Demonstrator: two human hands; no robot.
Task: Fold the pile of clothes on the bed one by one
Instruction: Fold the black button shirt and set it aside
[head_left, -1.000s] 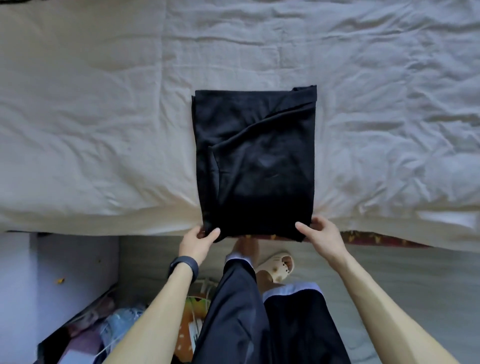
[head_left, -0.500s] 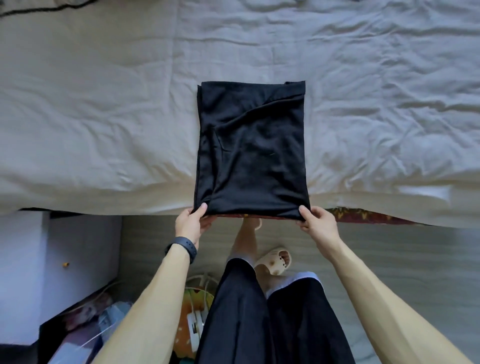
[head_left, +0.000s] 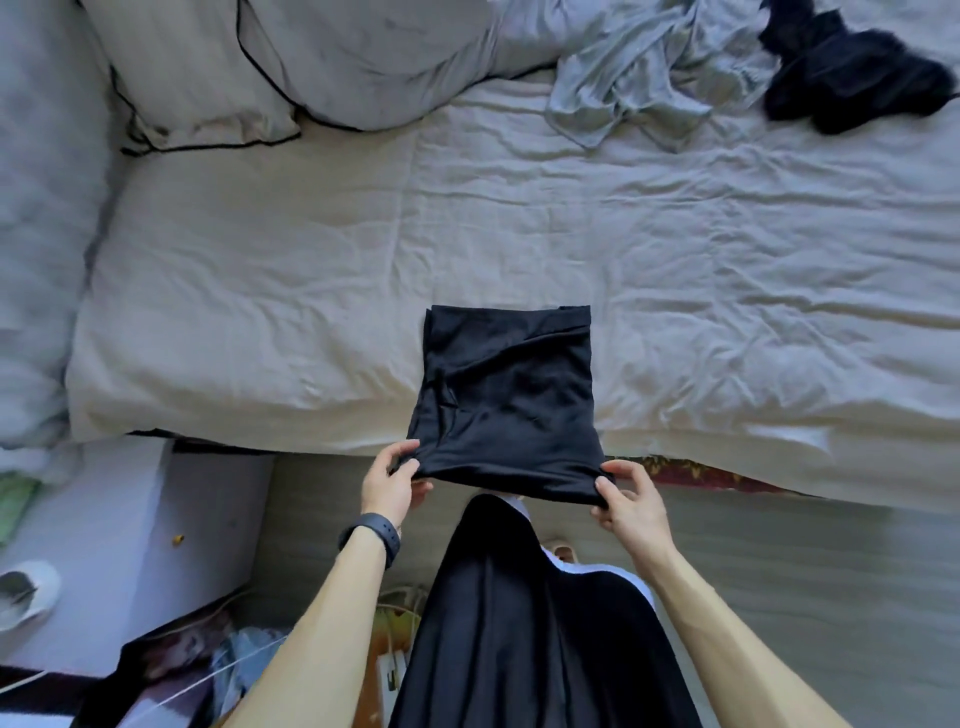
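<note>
With fingers (head_left: 401, 453) of left hand (head_left: 392, 486) curled over the near-left corner of the folded black garment (head_left: 509, 400), pinched it against the thumb. Same at right hand (head_left: 631, 506) — gripped the near-right corner. Held that near edge raised past the bed (head_left: 311, 312) edge, far part flat on the sheet. Noted crumpled grey garment (head_left: 639, 78) just beside black heap (head_left: 852, 88) at far right — well apart from the fold.
</note>
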